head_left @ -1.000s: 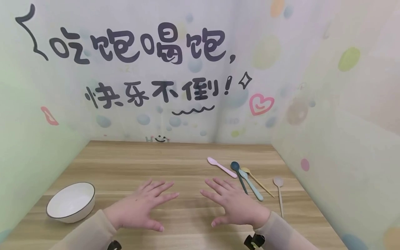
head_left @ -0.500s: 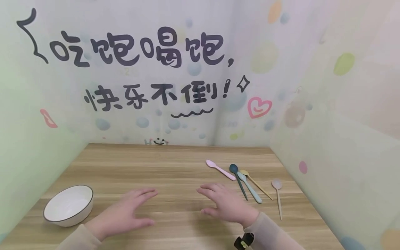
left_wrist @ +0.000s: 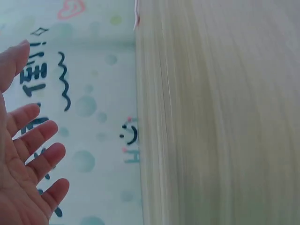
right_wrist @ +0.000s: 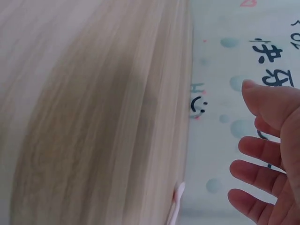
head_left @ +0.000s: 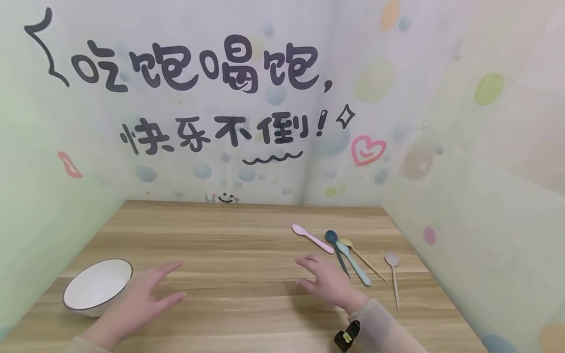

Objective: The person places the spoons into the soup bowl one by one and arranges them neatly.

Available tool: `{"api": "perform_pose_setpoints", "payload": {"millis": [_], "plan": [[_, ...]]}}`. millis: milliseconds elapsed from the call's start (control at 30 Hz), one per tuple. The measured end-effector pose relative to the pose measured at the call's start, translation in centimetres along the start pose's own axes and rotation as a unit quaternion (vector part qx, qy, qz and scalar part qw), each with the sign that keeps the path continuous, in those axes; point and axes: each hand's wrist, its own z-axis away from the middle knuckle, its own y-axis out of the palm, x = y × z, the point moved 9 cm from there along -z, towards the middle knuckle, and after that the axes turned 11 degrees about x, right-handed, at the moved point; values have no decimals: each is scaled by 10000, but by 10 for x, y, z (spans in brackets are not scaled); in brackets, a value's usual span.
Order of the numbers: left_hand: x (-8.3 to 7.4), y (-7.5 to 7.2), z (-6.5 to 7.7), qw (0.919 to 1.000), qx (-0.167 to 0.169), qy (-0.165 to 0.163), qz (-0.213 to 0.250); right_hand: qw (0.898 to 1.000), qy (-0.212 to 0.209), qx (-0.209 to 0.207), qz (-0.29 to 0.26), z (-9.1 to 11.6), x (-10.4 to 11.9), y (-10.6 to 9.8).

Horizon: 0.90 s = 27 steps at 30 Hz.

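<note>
Along the far edge of the bench (head_left: pixel 220 235), a wall (head_left: pixel 238 105) with dark lettering stands upright. By the left edge, towards the near left corner, sits a white bowl (head_left: pixel 94 284) with a dark rim. The left hand (head_left: pixel 137 301) is just to its right, overlapping it in the head view; I cannot tell whether they touch. Its fingers are extended, the thumb spread away. The right hand (head_left: pixel 328 282) hangs above the bench, fingers slightly bent, thumb and fingertips apart.

Five spoons lie towards the right edge, beyond and to the right of that hand. Nearest in the head view is the dark spoon (head_left: pixel 332 237), with the light blue spoon (head_left: pixel 356 264) and yellow spoon (head_left: pixel 364 257) beside it. The beige spoon (head_left: pixel 394 279) lies apart, closest to the right edge; the pink spoon (head_left: pixel 314 239) points towards the far edge.
</note>
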Motion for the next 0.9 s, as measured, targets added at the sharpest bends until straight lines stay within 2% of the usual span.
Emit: {"api": "perform_pose_setpoints", "payload": {"millis": [133, 233, 500, 733, 800, 900], "plan": [[20, -14, 7, 9992, -279, -286, 63, 9996, 191, -187, -9, 4, -13, -1], [40, -23, 14, 9967, -395, -704, -12, 9989, 347, -317, -63, 6, -23, 0], [88, -44, 37, 9857, -878, -1432, -125, 9928, 1043, -268, -529, 11, -52, 6], [124, -51, 58, 9766, -799, -1992, 126, 9858, 1479, -384, -694, 20, -71, 5], [131, -52, 64, 9755, -766, -2058, 155, 9835, 1628, -421, -670, 23, -77, 4], [138, -52, 70, 9774, -691, -1994, 131, 9786, 1881, -463, -700, 27, -87, 4]]}}
